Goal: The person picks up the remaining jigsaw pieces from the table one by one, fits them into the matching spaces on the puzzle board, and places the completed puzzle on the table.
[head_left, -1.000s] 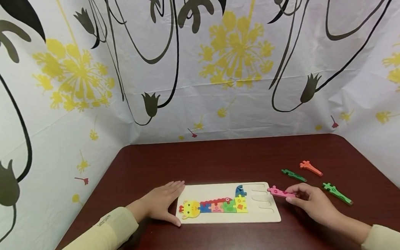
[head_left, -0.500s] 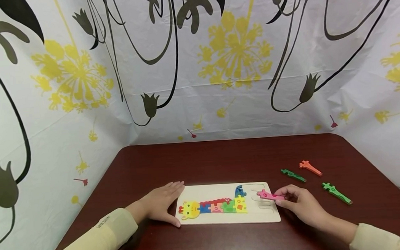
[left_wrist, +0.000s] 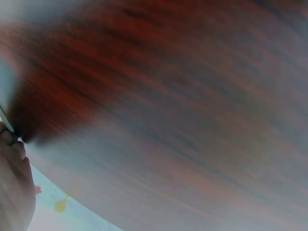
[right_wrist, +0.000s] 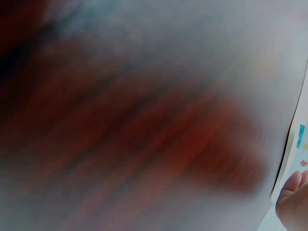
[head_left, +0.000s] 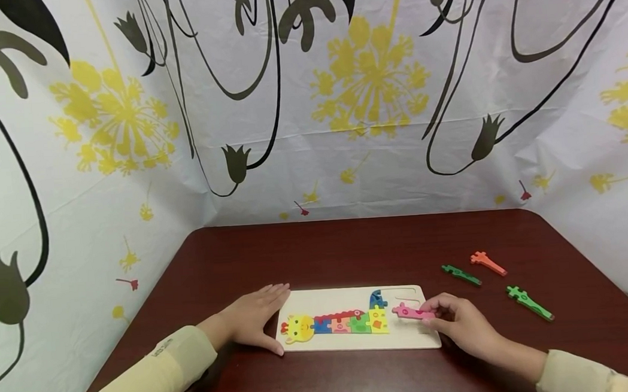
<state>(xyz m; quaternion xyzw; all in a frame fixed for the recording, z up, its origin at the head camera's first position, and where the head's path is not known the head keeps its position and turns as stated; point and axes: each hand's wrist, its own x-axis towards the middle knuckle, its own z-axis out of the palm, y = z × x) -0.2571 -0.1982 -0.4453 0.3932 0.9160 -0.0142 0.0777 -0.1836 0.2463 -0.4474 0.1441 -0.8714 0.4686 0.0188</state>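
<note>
A pale wooden puzzle board [head_left: 350,343] lies on the table with a giraffe's yellow head [head_left: 299,329], body pieces and a blue piece [head_left: 377,300] set in it. My left hand [head_left: 254,321] rests against the board's left end, fingers straight and thumb spread. At the board's right end, my right hand [head_left: 464,324] pinches a pink puzzle piece [head_left: 409,312] between thumb and fingers. The pink piece is over the outlined leg slots, its knobbed end towards the yellow body piece [head_left: 378,320]. Only part of each hand shows in the wrist views.
On the dark red table [head_left: 317,253], right of the board, lie a dark green piece [head_left: 461,275], an orange piece [head_left: 488,263] and a lighter green piece [head_left: 530,303]. A white flower-printed cloth [head_left: 298,113] hangs behind and at both sides.
My right hand has carried the pink piece leftwards, from beside the board's right edge to over its leg slots. My left hand and the other pieces have stayed in place.
</note>
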